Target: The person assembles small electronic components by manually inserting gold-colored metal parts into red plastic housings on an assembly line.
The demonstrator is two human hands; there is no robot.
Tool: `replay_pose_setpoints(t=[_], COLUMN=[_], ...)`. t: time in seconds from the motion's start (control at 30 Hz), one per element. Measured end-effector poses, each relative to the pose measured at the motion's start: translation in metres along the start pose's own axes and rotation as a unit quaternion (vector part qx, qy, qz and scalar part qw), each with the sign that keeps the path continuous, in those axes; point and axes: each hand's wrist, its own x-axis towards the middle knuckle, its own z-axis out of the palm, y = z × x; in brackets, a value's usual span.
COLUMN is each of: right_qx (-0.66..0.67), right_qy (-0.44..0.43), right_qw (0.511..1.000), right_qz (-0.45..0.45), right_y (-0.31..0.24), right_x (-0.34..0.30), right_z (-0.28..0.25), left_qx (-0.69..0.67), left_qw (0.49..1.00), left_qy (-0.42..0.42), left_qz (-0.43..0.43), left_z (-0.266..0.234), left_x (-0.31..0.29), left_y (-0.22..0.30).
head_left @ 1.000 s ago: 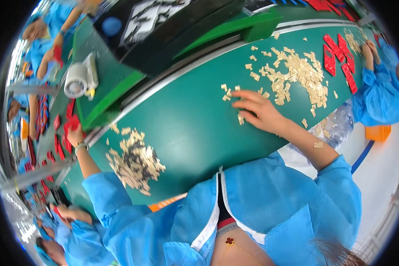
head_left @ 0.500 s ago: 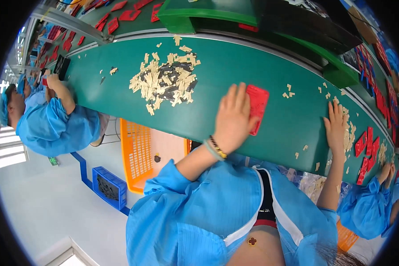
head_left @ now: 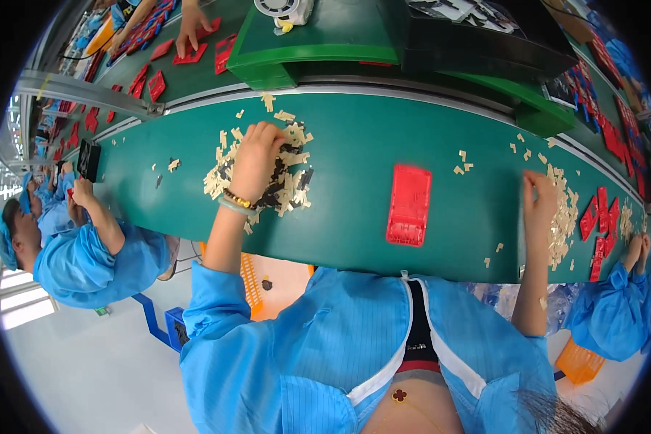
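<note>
My left hand [head_left: 254,165] is over a pile of small cream and dark pieces [head_left: 294,189] on the green table. Its fingers are bent together at the pile, and whatever they pinch is hidden. A red rectangular plastic case [head_left: 409,205] lies on the table between my hands, with neither hand touching it. At the right, my right hand [head_left: 540,200] is closed beside a second heap of small cream pieces [head_left: 563,217]. Its fingertips are curled in, and I cannot make out anything between them.
A green shelf [head_left: 311,54] with a black bin [head_left: 488,50] stands along the far edge. Red parts [head_left: 599,228] lie at the right near a co-worker's hands. Another co-worker [head_left: 98,249] sits at the left. An orange basket [head_left: 252,286] is below the table edge.
My left hand has left the red case and moved left to the pile. The case has shifted slightly nearer and straightened. My right hand has gone from spread fingers to curled ones.
</note>
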Motion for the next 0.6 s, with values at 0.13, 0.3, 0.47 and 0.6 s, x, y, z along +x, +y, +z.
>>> replay_pose_setpoints(t=[0.13, 0.3, 0.47, 0.6], right_qx=[0.126, 0.303, 0.494, 0.673], right_qy=[-0.083, -0.172, -0.215, -0.221], right_qw=[0.977, 0.911, 0.842, 0.694], right_qz=[-0.148, -0.222, -0.005, 0.132], right_y=[-0.11, -0.164, -0.217, -0.218], right_x=[-0.001, 0.037, 0.077, 0.067], right_z=[0.014, 0.039, 0.036, 0.044], left_qx=[-0.195, -0.456, -0.652, -0.761], left_qw=[0.955, 0.869, 0.732, 0.601], left_qy=[-0.03, -0.067, 0.024, 0.118], left_qz=[-0.223, -0.18, -0.194, -0.215], left_z=[-0.015, -0.009, 0.02, 0.04], left_x=[-0.002, -0.003, 0.003, 0.002], left_y=[0.018, 0.062, 0.122, 0.15])
